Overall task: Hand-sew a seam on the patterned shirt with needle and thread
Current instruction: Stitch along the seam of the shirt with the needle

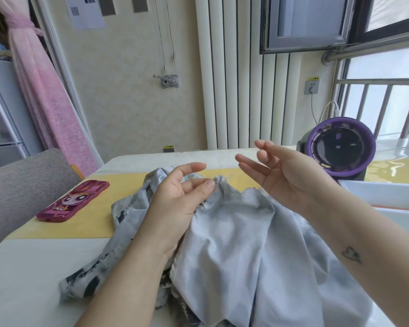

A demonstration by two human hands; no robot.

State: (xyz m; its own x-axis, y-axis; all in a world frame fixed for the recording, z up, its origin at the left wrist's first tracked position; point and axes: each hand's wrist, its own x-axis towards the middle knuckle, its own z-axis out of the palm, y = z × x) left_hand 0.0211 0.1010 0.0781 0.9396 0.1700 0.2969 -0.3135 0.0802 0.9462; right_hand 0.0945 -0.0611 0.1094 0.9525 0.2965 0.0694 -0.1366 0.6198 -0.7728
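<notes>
Just right of the shirt edge (221, 182) the left hand (175, 199) pinches, the right hand (291, 175) hovers, loosely spread, grip unclear.

Shirt (234, 232): pale blue-grey, with black and dark grey blotches along its left edge. Phone case (73, 201): magenta, cartoon print. Mat (92, 223): yellow, on white table (21, 279). Fan (340, 147), far right: purple and black. Curtain (45, 90), far left: pink.
</notes>
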